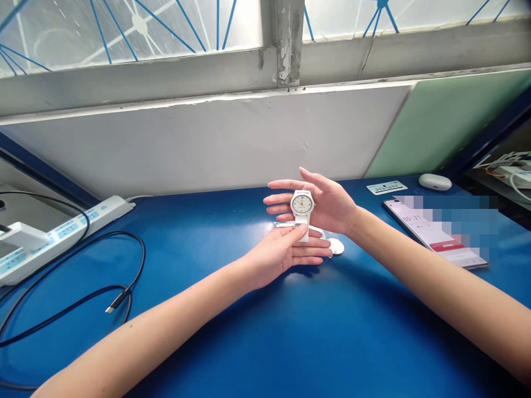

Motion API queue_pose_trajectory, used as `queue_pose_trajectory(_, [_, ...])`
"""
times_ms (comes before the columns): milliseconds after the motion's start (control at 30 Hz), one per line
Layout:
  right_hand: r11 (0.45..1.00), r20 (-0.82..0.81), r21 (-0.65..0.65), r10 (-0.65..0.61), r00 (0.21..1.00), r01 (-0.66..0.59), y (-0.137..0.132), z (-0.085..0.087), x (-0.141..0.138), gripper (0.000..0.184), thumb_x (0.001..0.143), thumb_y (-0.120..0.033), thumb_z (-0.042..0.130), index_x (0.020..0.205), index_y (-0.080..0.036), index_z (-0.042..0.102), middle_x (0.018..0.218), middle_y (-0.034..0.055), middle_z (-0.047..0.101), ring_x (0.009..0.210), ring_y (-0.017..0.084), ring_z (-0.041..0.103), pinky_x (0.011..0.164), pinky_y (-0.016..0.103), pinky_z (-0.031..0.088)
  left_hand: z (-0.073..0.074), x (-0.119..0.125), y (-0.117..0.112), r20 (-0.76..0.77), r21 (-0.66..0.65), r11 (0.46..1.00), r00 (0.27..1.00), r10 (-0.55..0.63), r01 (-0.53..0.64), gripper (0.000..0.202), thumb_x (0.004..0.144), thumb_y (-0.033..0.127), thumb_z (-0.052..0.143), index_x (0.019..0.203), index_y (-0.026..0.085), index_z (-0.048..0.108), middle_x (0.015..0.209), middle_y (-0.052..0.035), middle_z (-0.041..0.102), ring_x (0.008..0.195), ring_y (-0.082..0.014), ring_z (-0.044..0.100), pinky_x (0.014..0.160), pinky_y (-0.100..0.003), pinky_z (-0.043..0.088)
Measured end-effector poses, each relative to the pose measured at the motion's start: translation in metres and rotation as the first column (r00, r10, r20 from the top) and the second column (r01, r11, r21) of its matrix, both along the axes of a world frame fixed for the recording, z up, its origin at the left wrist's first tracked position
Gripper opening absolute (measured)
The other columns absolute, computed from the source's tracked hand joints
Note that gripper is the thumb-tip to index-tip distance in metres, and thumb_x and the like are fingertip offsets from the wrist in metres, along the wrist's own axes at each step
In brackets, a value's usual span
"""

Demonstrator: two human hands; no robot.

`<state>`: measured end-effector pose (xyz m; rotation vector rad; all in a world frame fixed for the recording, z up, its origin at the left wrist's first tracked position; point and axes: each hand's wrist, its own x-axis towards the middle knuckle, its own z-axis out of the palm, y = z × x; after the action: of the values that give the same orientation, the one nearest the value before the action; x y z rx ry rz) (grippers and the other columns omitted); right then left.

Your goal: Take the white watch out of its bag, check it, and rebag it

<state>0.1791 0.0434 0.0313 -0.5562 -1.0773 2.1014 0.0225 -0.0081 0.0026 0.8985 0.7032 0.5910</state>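
Holding a white wristwatch point(302, 203) upright above a blue table point(265, 331), the left hand point(286, 251) lies palm up, fingers nearly straight, its thumb pinning the lower strap against them. The right hand point(329, 203) stands open behind the dial, fingers stretched out, apparently touching the case from behind. A small white disc point(337, 246) lies just beside, a phone point(435, 235) further right.

Blue tabletop point(265, 331), daylit. White wall panel point(207, 143) behind, green panel point(448, 121) to the right. Frosted windows point(124, 27) above, blue spoke lines; grey pillar point(288, 38) between, paint peeling. White power strip point(62, 229), black cable point(83, 298) at left
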Motion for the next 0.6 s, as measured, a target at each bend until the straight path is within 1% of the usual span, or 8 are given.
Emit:
queue_pose_trajectory(200, [0.997, -0.008, -0.042, -0.066, 0.998, 0.065, 0.0015, -0.0003, 0.0001, 0.051, 0.101, -0.049, 0.035, 0.117, -0.013, 0.067, 0.108, 0.0136, 0.077, 0.093, 0.024, 0.074, 0.085, 0.037, 0.058, 0.0007, -0.0009, 0.0035, 0.024, -0.038, 0.999, 0.999, 0.021, -0.02, 0.029, 0.103, 0.032, 0.05, 0.106, 0.009, 0.067, 0.11, -0.0197, 0.074, 0.102, -0.0254, 0.073, 0.097, -0.04, 0.053])
queue_pose_trajectory(300, [0.997, 0.005, -0.051, -0.06, 0.998, 0.06, 0.0017, 0.0005, 0.0, 0.051, 0.101, -0.05, 0.035, 0.116, -0.014, 0.067, 0.109, 0.0139, 0.077, 0.093, 0.023, 0.074, 0.086, 0.037, 0.057, 0.0007, -0.0023, 0.0032, 0.025, -0.04, 0.999, 1.0, 0.018, -0.017, 0.025, 0.102, 0.027, 0.053, 0.108, 0.008, 0.067, 0.112, -0.0205, 0.073, 0.105, -0.0258, 0.072, 0.099, -0.04, 0.052])
queue_pose_trajectory(433, [0.997, 0.021, -0.06, -0.05, 0.999, 0.051, 0.0028, -0.0003, -0.0005, 0.049, 0.102, -0.049, 0.036, 0.115, -0.014, 0.068, 0.109, 0.0135, 0.077, 0.095, 0.023, 0.073, 0.088, 0.038, 0.056, -0.0014, -0.0035, 0.003, 0.006, -0.055, 0.996, 0.998, 0.064, -0.064, 0.021, 0.101, 0.022, 0.055, 0.109, 0.006, 0.066, 0.111, -0.0218, 0.073, 0.106, -0.0264, 0.072, 0.1, -0.04, 0.052])
queue_pose_trajectory(533, [0.996, 0.032, -0.061, -0.057, 0.998, 0.059, 0.003, -0.0013, -0.0014, 0.049, 0.102, -0.048, 0.036, 0.112, -0.014, 0.069, 0.107, 0.0137, 0.077, 0.093, 0.023, 0.073, 0.087, 0.037, 0.056, -0.0005, -0.003, 0.0037, 0.0, -0.066, 0.995, 0.997, 0.075, -0.075, 0.022, 0.101, 0.023, 0.053, 0.107, 0.006, 0.066, 0.107, -0.0216, 0.074, 0.104, -0.0261, 0.073, 0.1, -0.041, 0.052])
queue_pose_trajectory(600, [0.994, 0.043, -0.048, -0.092, 0.995, 0.094, 0.0026, -0.0018, -0.0027, 0.046, 0.102, -0.046, 0.037, 0.11, -0.015, 0.07, 0.105, 0.0128, 0.077, 0.091, 0.022, 0.073, 0.086, 0.037, 0.057, 0.0027, -0.0027, 0.005, -0.006, -0.058, 0.996, 0.998, 0.069, -0.07, 0.022, 0.102, 0.024, 0.052, 0.106, 0.006, 0.065, 0.106, -0.0209, 0.074, 0.102, -0.0258, 0.073, 0.1, -0.041, 0.052])
